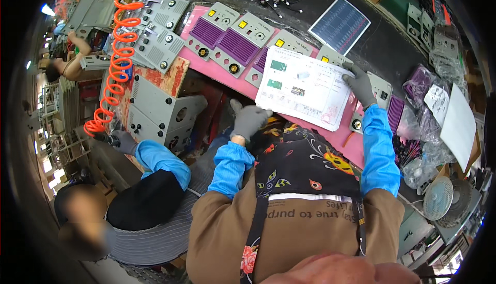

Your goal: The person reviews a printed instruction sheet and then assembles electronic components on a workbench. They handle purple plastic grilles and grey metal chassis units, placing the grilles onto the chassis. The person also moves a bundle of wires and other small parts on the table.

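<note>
Brown-sleeved shoulders and a patterned black apron [305,165] fill the lower edge nearest the lens; both forearms wear blue sleeve covers and grey gloves.

Landmark: white printed sheet [305,87], rectangular, tilted, with small green and grey pictures, lying on a pink mat [217,72].

Left hand [249,119]: just below the sheet's lower left corner, fingers bent downward, thumb near the paper edge; whether it grips anything cannot be told.

Right hand [360,84]: at the sheet's right edge, fingers spread narrow, pressing on sheet and the grey panel beneath.

Grey panels with purple grilles and yellow squares [238,40]: row up-left of the sheet, partly under it.

Blue gridded card [339,24]: above the sheet, apart.

Clear bags and white slips [439,103]: right of the sheet.

Orange coiled hose [118,51]: far left.

Co-worker's gloved hand [122,142]: lower left, holding a tool at the hose's end.
</note>
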A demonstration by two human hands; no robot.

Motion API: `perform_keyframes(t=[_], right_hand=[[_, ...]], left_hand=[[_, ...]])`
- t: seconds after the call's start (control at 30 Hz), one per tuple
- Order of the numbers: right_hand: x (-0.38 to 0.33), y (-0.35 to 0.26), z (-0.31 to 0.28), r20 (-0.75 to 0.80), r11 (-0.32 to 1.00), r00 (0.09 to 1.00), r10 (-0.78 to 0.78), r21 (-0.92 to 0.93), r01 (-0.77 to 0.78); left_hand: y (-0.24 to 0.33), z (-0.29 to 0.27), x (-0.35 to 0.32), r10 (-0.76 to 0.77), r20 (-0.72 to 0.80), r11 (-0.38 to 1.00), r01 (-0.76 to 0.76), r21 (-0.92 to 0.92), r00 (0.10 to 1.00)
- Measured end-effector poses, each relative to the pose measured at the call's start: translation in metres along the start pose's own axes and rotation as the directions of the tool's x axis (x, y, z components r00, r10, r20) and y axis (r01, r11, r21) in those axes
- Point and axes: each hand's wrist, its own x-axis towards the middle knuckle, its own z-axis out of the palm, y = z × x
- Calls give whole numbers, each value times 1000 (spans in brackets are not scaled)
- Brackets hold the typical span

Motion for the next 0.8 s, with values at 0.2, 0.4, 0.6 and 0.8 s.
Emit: perform_keyframes(t=[0.2,0.4,0.6,0.8], right_hand=[[-26,17,0,-49,896,992,115,437,-83],[-56,22,16,-72,762,973,220,636,-125],[-72,14,23,-153,781,948,280,610,-132],[-86,14,30,-161,735,929,334,661,-150]], left_hand=[[61,-23,59,505,-250,844,-413,341,826],[124,11,135,773,19,474,-598,646,634],[132,31,150,636,145,474,-532,702,758],[112,26,126,814,53,428,-658,619,579]])
